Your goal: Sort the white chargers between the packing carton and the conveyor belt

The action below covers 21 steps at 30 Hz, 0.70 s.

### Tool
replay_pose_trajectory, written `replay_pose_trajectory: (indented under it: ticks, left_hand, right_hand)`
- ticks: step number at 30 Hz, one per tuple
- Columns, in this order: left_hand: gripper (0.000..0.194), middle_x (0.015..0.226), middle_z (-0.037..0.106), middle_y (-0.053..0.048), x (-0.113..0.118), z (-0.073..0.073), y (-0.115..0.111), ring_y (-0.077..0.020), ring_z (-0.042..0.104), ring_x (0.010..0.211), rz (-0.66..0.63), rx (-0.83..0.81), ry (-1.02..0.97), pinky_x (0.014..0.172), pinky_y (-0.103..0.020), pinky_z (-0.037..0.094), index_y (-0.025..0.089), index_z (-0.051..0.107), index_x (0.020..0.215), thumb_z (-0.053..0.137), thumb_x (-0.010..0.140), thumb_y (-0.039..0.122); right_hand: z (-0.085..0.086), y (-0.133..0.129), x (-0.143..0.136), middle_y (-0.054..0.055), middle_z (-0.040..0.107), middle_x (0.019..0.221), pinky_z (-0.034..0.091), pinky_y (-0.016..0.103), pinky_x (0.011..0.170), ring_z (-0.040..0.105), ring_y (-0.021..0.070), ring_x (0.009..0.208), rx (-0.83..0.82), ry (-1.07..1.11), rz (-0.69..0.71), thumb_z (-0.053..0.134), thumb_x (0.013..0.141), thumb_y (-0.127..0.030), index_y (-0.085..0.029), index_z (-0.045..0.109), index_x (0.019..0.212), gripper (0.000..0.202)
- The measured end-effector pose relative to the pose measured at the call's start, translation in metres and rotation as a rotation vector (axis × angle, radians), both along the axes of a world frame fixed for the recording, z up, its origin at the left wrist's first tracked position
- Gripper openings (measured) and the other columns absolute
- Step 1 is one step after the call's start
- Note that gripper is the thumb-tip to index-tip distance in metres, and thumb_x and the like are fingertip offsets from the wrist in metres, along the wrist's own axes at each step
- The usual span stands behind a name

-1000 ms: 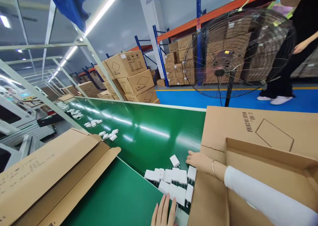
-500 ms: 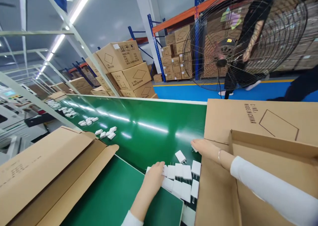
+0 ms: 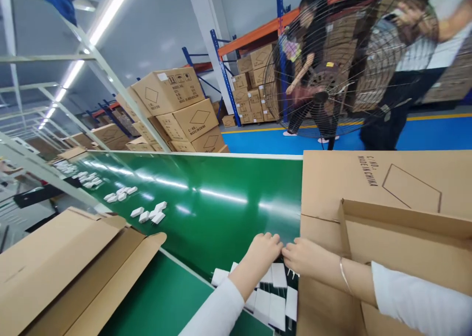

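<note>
Head: plugs (image 3: 262,304) partly behind left hand (image 3: 263,251)

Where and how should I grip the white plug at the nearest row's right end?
Likely from above, pinching the white plug near its far end: its prongs stick out at the near end, while the carton on its right and the neighbouring plug on its left crowd its sides.

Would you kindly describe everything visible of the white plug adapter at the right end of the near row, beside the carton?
The white plug adapter is a smooth, plastic-looking rectangular block with prongs at its near end. It lies on the green conveyor, close alongside the carton; whether they touch is unclear. The right hand is apart from it.
</note>
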<state>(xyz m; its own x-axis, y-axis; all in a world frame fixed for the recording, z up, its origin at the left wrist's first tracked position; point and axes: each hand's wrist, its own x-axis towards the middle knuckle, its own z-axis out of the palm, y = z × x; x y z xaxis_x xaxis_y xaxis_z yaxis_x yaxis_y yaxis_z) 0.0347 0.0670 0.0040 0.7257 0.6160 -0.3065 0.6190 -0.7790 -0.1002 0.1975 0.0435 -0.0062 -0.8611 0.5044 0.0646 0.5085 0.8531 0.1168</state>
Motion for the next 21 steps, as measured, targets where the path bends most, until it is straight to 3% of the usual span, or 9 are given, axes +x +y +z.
replay_pose_trajectory:
  ticks: [3, 6, 8, 9, 11, 14, 16, 18, 21]
  left_hand:
    - [0.012, 0.092, 0.063, -0.010, 0.006, -0.002, 0.009, -0.0236, 0.060, 0.090, -0.007, -0.069, -0.012, 0.070, -0.032, 0.045, 0.014, 0.060, 0.091, 0.050, 0.086, 0.010]
    - [0.018, 0.097, 0.064, -0.009, 0.006, 0.007, 0.013, -0.0227, 0.059, 0.092, 0.105, -0.093, -0.143, 0.072, -0.030, 0.043, 0.015, 0.060, 0.094, 0.056, 0.079, 0.006]
    - [0.023, 0.098, 0.063, -0.006, 0.011, 0.018, 0.005, -0.0199, 0.058, 0.089, 0.282, -0.191, -0.448, 0.072, -0.027, 0.042, 0.017, 0.058, 0.100, 0.061, 0.078, 0.013]
    - [0.024, 0.095, 0.063, -0.004, 0.016, 0.023, -0.003, -0.0174, 0.058, 0.084, 0.399, -0.324, -0.663, 0.069, -0.025, 0.041, 0.018, 0.057, 0.101, 0.064, 0.078, 0.020]
    - [0.029, 0.082, 0.061, -0.001, 0.029, 0.033, -0.030, -0.0113, 0.054, 0.067, 0.681, -0.766, -1.115, 0.060, -0.021, 0.038, 0.018, 0.056, 0.098, 0.067, 0.077, 0.036]
    - [0.044, 0.075, 0.059, 0.000, 0.053, 0.040, -0.087, -0.0057, 0.048, 0.056, 1.004, -1.490, -1.477, 0.050, -0.016, 0.029, 0.015, 0.058, 0.090, 0.075, 0.068, 0.049]
    - [0.045, 0.075, 0.061, 0.000, 0.068, 0.041, -0.123, -0.0035, 0.047, 0.053, 1.100, -1.815, -1.534, 0.048, -0.015, 0.028, 0.015, 0.061, 0.090, 0.080, 0.063, 0.045]
    - [0.045, 0.071, 0.061, 0.002, 0.080, 0.040, -0.151, -0.0007, 0.041, 0.046, 1.114, -2.048, -1.522, 0.045, -0.013, 0.026, 0.015, 0.063, 0.096, 0.081, 0.064, 0.042]
    - [0.052, 0.067, 0.062, 0.002, 0.091, 0.040, -0.175, 0.0010, 0.030, 0.037, 1.075, -2.220, -1.533, 0.039, -0.014, 0.017, 0.021, 0.063, 0.109, 0.077, 0.067, 0.048]
  right_hand:
    - [0.035, -0.018, 0.046, 0.004, 0.066, 0.079, 0.024, 0.027, 0.045, 0.058, 0.0159, 0.062, -0.092, 0.065, -0.119, 0.061, 0.066, -0.002, -0.018, 0.061, 0.080, 0.021]
    - [0.056, -0.053, 0.097, -0.002, 0.062, 0.075, 0.035, 0.024, 0.053, 0.057, 0.0144, 0.063, -0.610, 0.495, -0.444, 0.061, 0.067, -0.010, -0.022, 0.058, 0.086, 0.023]
    - [0.053, -0.083, 0.123, -0.001, 0.062, 0.079, 0.040, 0.023, 0.055, 0.058, 0.0154, 0.068, -1.020, 0.864, -0.651, 0.064, 0.072, -0.020, -0.023, 0.058, 0.097, 0.026]
    - [0.048, -0.099, 0.133, 0.001, 0.064, 0.084, 0.043, 0.024, 0.056, 0.060, 0.0167, 0.072, -1.206, 1.058, -0.729, 0.065, 0.075, -0.027, -0.023, 0.058, 0.103, 0.030]
    - [0.034, -0.131, 0.143, 0.006, 0.066, 0.096, 0.048, 0.027, 0.066, 0.061, 0.0197, 0.085, -1.495, 1.445, -0.828, 0.063, 0.081, -0.038, -0.022, 0.060, 0.107, 0.032]
    - [0.020, -0.172, 0.140, 0.006, 0.067, 0.106, 0.043, 0.033, 0.092, 0.057, 0.0214, 0.104, -1.672, 1.873, -0.818, 0.057, 0.087, -0.037, -0.023, 0.065, 0.105, 0.024]
    - [0.019, -0.192, 0.132, 0.005, 0.067, 0.108, 0.039, 0.035, 0.098, 0.056, 0.0217, 0.105, -1.735, 1.975, -0.736, 0.054, 0.089, -0.036, -0.024, 0.067, 0.105, 0.024]
    - [0.025, -0.207, 0.123, 0.006, 0.068, 0.108, 0.040, 0.035, 0.098, 0.057, 0.0222, 0.103, -1.799, 1.995, -0.670, 0.052, 0.089, -0.040, -0.022, 0.068, 0.105, 0.028]
    - [0.033, -0.224, 0.112, 0.008, 0.069, 0.105, 0.042, 0.036, 0.094, 0.058, 0.0237, 0.103, -1.850, 1.994, -0.579, 0.050, 0.089, -0.045, -0.021, 0.069, 0.102, 0.033]
